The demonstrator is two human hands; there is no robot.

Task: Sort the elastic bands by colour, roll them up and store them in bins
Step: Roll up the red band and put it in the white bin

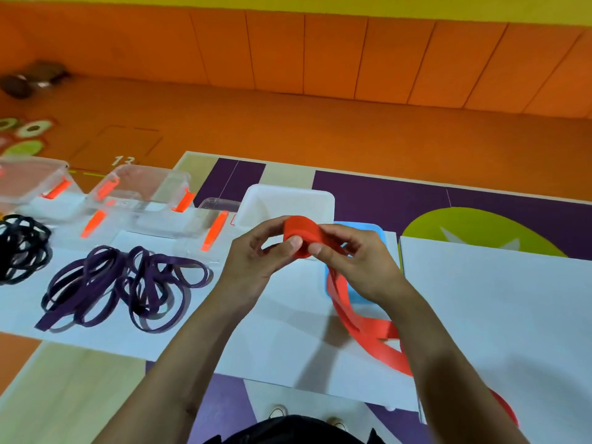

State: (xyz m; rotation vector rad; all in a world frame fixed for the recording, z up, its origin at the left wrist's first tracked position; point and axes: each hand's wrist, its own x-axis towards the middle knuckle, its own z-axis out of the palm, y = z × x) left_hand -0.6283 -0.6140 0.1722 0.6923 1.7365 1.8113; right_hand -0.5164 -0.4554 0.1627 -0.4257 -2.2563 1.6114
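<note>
Both my hands hold a red elastic band roll (299, 233) above the table. My left hand (256, 261) grips the roll from the left, thumb on its face. My right hand (355, 264) pinches the band where it joins the roll. The loose red tail (368, 331) hangs down to the white sheet and trails off to the lower right. A heap of purple bands (128, 283) lies left of my hands. Black bands (22, 248) lie at the far left edge.
A white bin (288, 200) stands just behind the roll, with a blue lid or bin (378, 238) to its right under my right hand. Three clear bins with orange clips (144, 193) line the back left. A white sheet (496, 299) covers the table.
</note>
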